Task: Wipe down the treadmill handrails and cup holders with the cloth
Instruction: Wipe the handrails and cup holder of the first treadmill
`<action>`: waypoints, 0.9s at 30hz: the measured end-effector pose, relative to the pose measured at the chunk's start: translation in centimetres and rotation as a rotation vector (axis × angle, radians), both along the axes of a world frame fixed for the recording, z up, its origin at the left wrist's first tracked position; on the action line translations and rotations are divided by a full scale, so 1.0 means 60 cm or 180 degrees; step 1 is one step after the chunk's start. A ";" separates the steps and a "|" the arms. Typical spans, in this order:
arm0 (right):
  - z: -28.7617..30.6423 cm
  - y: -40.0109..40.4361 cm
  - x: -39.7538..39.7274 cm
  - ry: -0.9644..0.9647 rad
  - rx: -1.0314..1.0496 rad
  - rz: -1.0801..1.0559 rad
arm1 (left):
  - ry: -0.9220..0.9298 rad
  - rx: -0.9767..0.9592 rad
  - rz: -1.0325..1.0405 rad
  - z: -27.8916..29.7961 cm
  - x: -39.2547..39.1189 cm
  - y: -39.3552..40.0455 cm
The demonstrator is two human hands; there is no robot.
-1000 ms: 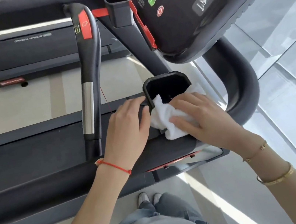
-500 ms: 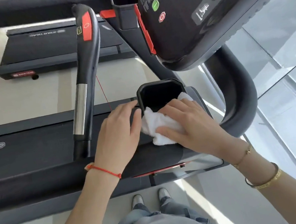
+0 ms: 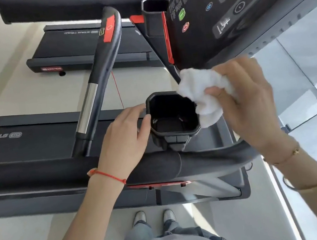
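Cloth [image 3: 203, 96] now off STAR TRAC cup holder [image 3: 172, 115]

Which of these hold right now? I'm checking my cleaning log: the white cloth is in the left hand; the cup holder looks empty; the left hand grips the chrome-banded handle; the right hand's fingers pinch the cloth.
1. The white cloth is in the left hand. False: the right hand holds it.
2. The cup holder looks empty. True.
3. The left hand grips the chrome-banded handle. False: it rests beside the cup holder.
4. The right hand's fingers pinch the cloth. True.
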State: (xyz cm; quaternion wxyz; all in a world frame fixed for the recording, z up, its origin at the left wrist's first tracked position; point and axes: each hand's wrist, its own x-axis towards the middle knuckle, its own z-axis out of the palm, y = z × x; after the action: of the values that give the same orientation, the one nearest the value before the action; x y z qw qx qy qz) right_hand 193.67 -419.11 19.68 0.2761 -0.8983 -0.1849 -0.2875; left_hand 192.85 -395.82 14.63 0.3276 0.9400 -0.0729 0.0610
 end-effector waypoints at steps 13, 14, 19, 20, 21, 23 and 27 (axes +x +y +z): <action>-0.042 0.066 0.107 0.0419 -0.0726 0.0218 | 0.0117 0.0028 -0.0014 -0.013 0.029 0.001; -0.048 0.074 0.116 0.0661 -0.0910 0.0389 | 0.0152 0.0031 -0.0020 -0.014 0.031 0.003; -0.081 0.056 0.124 0.1478 -0.1160 0.0794 | 0.0262 0.0047 -0.0086 -0.021 0.039 0.013; -0.085 0.045 0.120 0.1519 -0.1063 0.0819 | 0.0277 0.0041 -0.0108 -0.021 0.039 0.014; -0.086 0.037 0.117 0.1541 -0.1032 0.0824 | 0.0290 0.0038 -0.0126 -0.021 0.040 0.014; -0.087 0.034 0.118 0.1543 -0.1101 0.0785 | 0.0299 0.0040 -0.0133 -0.023 0.040 0.014; -0.079 0.088 0.145 0.1500 -0.1417 0.0901 | 0.0254 0.0113 -0.0189 -0.022 0.040 0.014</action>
State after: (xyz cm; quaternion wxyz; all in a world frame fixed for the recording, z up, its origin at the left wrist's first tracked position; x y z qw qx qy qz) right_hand 202.36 -413.85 14.92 0.1456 -0.9436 -0.2969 0.0162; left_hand 195.25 -394.96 13.30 0.3152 0.9448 -0.0887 0.0123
